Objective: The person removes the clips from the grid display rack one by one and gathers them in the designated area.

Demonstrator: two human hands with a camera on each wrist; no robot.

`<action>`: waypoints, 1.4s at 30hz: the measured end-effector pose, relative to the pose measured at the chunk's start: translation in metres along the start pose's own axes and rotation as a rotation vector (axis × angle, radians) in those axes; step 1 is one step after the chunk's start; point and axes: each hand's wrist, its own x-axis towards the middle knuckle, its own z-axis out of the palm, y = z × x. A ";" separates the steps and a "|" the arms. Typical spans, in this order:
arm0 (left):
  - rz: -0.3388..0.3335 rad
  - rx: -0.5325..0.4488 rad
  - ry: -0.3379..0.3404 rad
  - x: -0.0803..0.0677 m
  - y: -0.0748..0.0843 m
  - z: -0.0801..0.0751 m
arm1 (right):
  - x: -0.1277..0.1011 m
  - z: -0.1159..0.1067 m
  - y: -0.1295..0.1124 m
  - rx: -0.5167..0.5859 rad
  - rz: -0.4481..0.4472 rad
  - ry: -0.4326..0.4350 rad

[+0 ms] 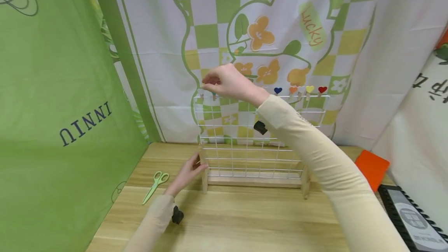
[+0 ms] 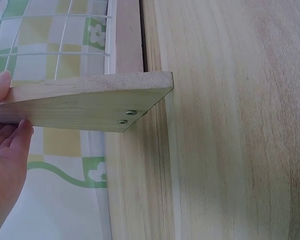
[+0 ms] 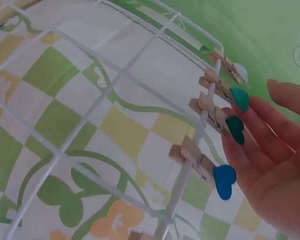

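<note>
A white wire grid rack [image 1: 260, 135] on a wooden base is seen upright on the wooden table [image 1: 245, 221], and its left foot [image 2: 85, 102] is touched by the left hand [image 1: 187, 172], fingers straight and relaxed. At the rack's top left corner, the right hand [image 1: 227, 83] is held at a row of heart-topped wooden clips [image 3: 217, 117], fingers curled — whether one is actually pinched cannot be told. The rack could likely be tipped by a hard pull, or a clip dropped; green scissors [image 1: 155, 186] lie left of the rack, an orange card [image 1: 371, 168] and a keyboard [image 1: 413, 221] to its right, and four more clips [image 1: 300, 90] sit at its top right — nothing is seen blocking the hands.
</note>
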 end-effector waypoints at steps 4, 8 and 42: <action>0.014 -0.011 0.001 0.001 -0.002 0.001 | 0.005 0.007 -0.002 -0.004 0.007 -0.017; 0.016 -0.021 0.002 0.002 -0.004 0.001 | 0.009 0.012 -0.003 -0.017 0.015 -0.031; 0.026 -0.011 0.002 0.001 -0.004 0.000 | -0.001 -0.001 -0.015 0.026 0.085 0.154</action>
